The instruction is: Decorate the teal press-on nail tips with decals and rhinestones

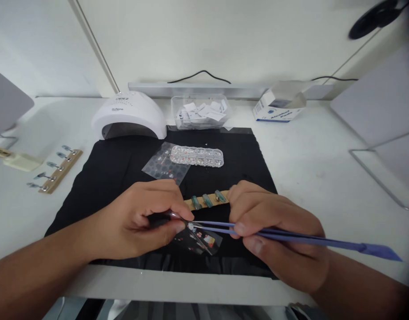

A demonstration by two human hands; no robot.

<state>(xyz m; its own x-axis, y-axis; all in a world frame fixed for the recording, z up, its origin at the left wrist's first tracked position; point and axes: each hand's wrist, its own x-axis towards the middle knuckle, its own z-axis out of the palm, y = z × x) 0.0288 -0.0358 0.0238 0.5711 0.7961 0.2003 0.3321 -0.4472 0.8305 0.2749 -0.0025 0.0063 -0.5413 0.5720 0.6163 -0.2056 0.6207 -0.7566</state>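
Note:
My left hand (pixel 154 218) pinches a clear sheet of small stickers (pixel 209 240) between thumb and forefinger; the sheet is bent and slants down below the fingertips. My right hand (pixel 277 226) is closed around purple tweezers (pixel 300 238). The tweezers' tips meet a small whitish piece at the edge of the sheet, close to my left fingertips. Whether that piece is off the sheet, I cannot tell. Behind the tweezers lies a wooden strip (pixel 200 205) with several glossy green nail tips (pixel 207 200); my right fingers hide its right end.
On the black mat (pixel 124 169) lie a gem case (pixel 196 156) and another sticker sheet (pixel 164 162). Behind stand a white nail lamp (pixel 131 109), a clear box of white packets (pixel 200 113) and an alcohol pad box (pixel 279 106). A nail-tip stand (pixel 61 173) and a pale bottle (pixel 22 161) are left.

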